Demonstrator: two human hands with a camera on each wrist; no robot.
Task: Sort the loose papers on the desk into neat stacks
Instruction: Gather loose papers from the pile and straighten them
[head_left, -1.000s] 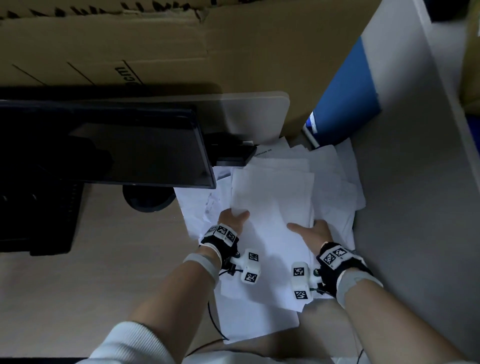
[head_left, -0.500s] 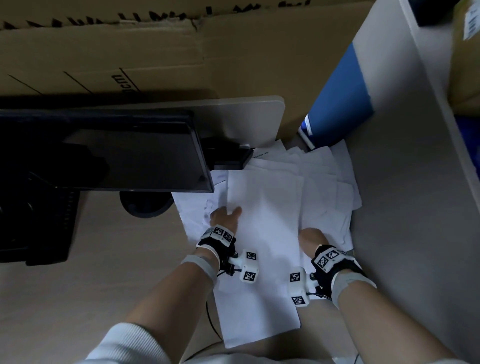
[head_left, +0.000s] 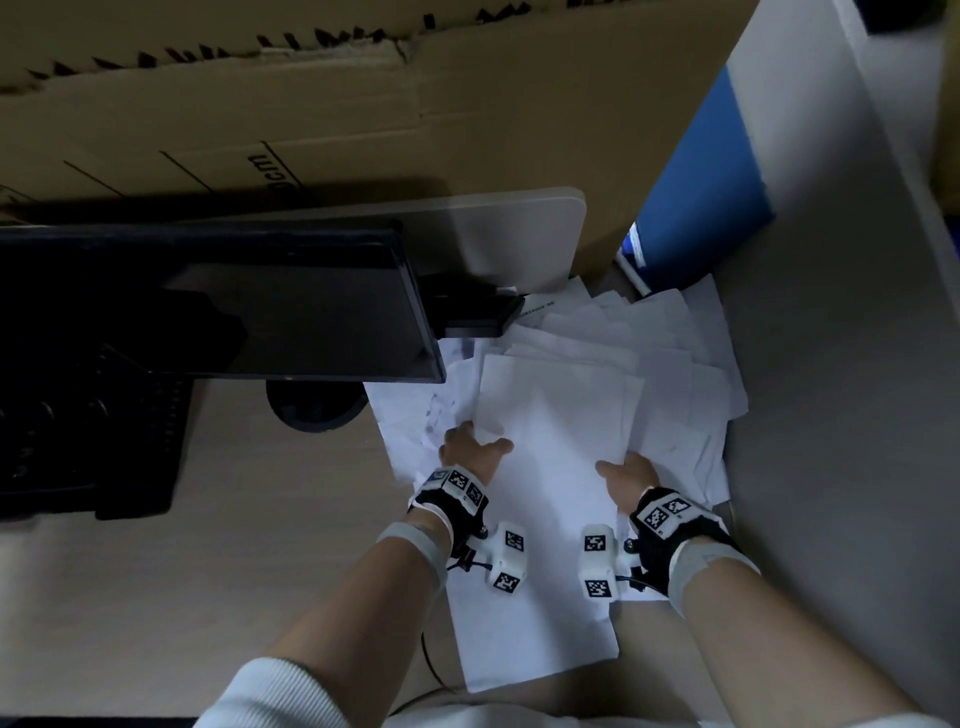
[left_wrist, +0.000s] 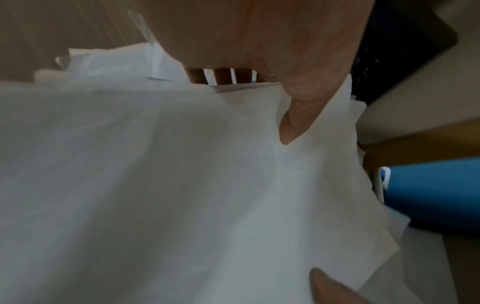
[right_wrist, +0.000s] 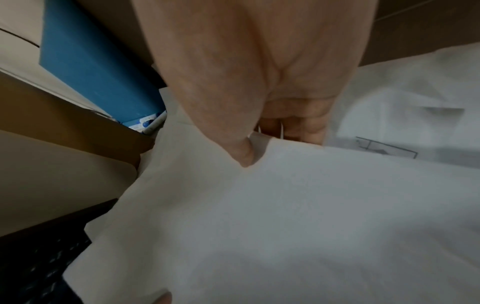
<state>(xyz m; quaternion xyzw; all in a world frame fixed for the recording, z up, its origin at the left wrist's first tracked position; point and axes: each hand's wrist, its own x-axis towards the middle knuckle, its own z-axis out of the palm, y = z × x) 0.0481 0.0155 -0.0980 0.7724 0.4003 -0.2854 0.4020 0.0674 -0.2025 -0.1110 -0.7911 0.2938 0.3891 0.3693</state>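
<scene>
Thin white paper sheets (head_left: 556, 467), flat, rectangular. L hand (head_left: 470, 448) & R hand (head_left: 631, 475) pinch opposite edges, thumbs on top.

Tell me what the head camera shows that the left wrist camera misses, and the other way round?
Only the head view shows the dark monitor, the big cardboard box, and the whole spread of loose papers on the desk. Only the left wrist view shows the left hand's fingers tucked under the sheets with the thumb on top. Both show the left hand and right hand on the held sheets, and the blue panel.
</scene>
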